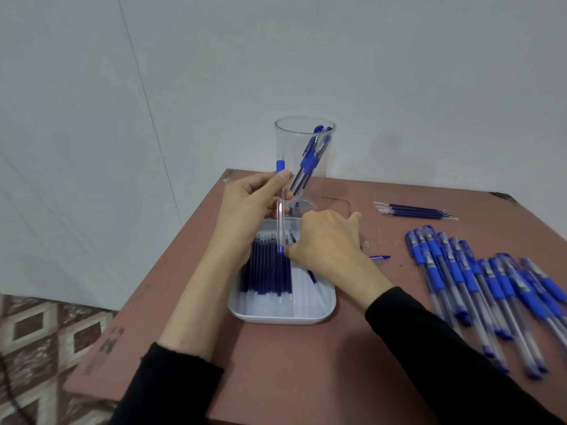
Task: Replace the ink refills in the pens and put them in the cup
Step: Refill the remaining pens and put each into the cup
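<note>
My left hand [249, 200] grips a clear pen barrel [280, 207] with a blue grip, held upright over the white tray [276, 317]. My right hand [326, 240] reaches into the tray, its fingertips down among the blue ink refills [267, 268] at the barrel's lower end; whether they pinch a refill is hidden. Behind the hands stands a clear plastic cup [303, 148] holding a few blue pens [313, 154].
Several capped blue pens [478, 286] lie in a row on the right of the brown table [306, 363]. A small bundle of refills [417, 210] lies at the back right. A blue pen cap [380, 257] lies beside the tray. The table's left edge drops to patterned floor.
</note>
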A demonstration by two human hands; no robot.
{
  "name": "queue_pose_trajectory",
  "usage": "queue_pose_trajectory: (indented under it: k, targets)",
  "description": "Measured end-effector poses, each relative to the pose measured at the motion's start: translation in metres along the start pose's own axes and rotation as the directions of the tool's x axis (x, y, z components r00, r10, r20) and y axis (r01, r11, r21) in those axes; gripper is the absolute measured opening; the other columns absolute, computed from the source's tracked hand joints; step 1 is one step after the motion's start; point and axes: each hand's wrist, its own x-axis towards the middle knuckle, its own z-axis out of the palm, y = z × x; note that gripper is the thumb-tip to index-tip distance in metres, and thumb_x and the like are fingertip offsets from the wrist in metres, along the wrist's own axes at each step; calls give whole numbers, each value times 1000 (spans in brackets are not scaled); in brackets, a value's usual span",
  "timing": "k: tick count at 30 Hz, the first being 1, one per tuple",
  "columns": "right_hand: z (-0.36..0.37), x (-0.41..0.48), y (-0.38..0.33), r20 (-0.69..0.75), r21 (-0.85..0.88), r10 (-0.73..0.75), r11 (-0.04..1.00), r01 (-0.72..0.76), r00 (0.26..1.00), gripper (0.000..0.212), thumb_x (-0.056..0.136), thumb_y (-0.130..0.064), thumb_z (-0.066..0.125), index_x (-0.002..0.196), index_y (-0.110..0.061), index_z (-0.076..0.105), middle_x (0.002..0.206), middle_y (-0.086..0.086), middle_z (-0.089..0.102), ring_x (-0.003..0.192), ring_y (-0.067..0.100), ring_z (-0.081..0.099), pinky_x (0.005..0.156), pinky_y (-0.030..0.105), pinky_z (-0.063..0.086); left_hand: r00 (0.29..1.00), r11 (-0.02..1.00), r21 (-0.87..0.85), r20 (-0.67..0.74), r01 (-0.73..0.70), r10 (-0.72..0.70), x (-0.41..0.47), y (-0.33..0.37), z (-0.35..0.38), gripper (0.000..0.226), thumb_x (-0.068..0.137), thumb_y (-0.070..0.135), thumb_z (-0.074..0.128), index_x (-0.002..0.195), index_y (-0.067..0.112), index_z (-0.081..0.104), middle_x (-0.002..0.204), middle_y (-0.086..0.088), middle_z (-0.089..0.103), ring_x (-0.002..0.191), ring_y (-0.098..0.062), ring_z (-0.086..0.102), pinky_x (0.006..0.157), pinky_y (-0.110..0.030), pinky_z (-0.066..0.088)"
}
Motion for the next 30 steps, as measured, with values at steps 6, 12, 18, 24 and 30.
queue_pose_trajectory:
  k: [6, 12, 18, 24, 30]
  targets:
    - [-1, -1, 15, -57, 662, 145, 746, -71, 988, 26, 81, -28, 65, 70, -4, 67, 67, 6, 69, 61, 11, 55, 69, 31, 48, 1000, 1000, -19, -9, 4, -4, 0, 0, 0, 17, 90, 17, 62, 96, 3, 70, 66, 1, 61, 44, -2, 52, 50, -15, 45]
    - [-22, -9, 34, -36, 977, 224, 211, -12, 974, 13, 89, -9, 57, 76, -10, 58, 58, 7, 67, 40, 7, 47, 46, 17, 37, 999, 999, 21, 12, -41, 41, -5, 3, 4, 16, 91, 22, 61, 98, 10, 70, 67, 6, 64, 50, -3, 55, 57, -15, 47]
    - [-46, -17, 77, -100, 995, 271, 41, 92, 957, 9, 94, -6, 51, 90, -11, 58, 56, 4, 64, 36, 11, 45, 37, 19, 34, 976, 966, 174, 137, -190, 167, -11, 9, 33, 19, 92, 23, 59, 106, 15, 70, 71, 2, 65, 65, -6, 59, 65, -15, 49]
    - [-51, -21, 120, -185, 963, 447, -93, 251, 875, 10, 97, -8, 50, 96, -11, 59, 62, 5, 68, 47, 13, 55, 50, 22, 48, 879, 703, 533, 351, -471, 323, -8, -5, 76, 23, 93, 21, 58, 113, 19, 69, 79, 9, 60, 67, 2, 52, 68, -10, 40]
    - [-37, -16, 135, -208, 901, 571, -205, 383, 794, 5, 101, -12, 45, 96, -11, 48, 67, 9, 68, 55, 18, 63, 52, 23, 51, 879, 649, 599, 385, -470, 281, -3, -19, 80, 23, 91, 19, 60, 113, 22, 69, 86, 12, 68, 71, 2, 56, 69, -12, 39]
